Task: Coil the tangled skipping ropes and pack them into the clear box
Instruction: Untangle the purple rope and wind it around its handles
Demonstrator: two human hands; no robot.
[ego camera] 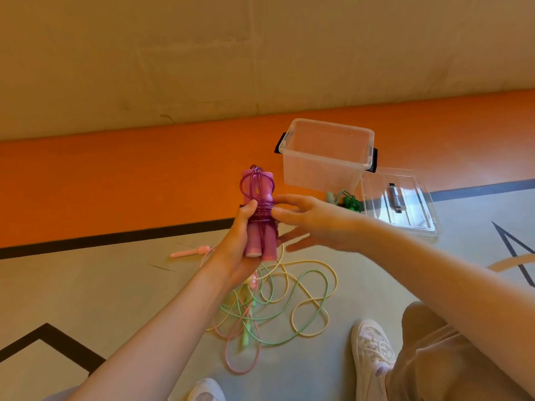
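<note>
Lying on the floor below the grip is a messy tangle of pastel ropes (278, 308), yellow, green and pink, near two white shoes (372, 348). Above them, the left hand (240, 241) curls round the purple rope bundle (259, 215), its cord wound tight about both handles. The right hand (312, 221) has straight fingers touching the wound cord. Past the grip, to the right, stands the clear box (327, 157), open, with a green rope (350, 202) beside it and the lid (399, 201) lying flat.

I'm holding the purple rope (259, 215) coiled round its handles; pastel ropes (278, 302) are lying tangled; the clear box (324, 157) is standing open.
</note>
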